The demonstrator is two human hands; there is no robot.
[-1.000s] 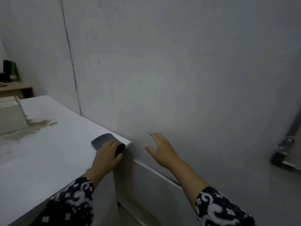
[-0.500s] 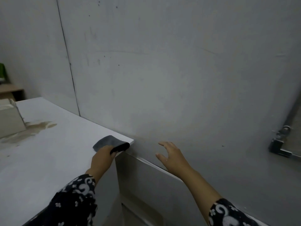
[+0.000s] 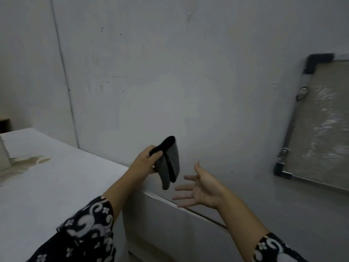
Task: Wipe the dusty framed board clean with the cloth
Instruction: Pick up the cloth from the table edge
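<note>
Now the left hand has lifted the folded dark grey cloth off the white table, pinching it in midair; the right hand waits open-palmed just beside. Uncleaned, the dusty metal-framed board leans against the wall, well apart rightward.

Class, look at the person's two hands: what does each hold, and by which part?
The left hand pinches the folded cloth near its upper edge; the rest hangs down. The right hand is open, holding nothing.

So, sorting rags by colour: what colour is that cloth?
Dark grey with black edging, head view: cloth.
</note>
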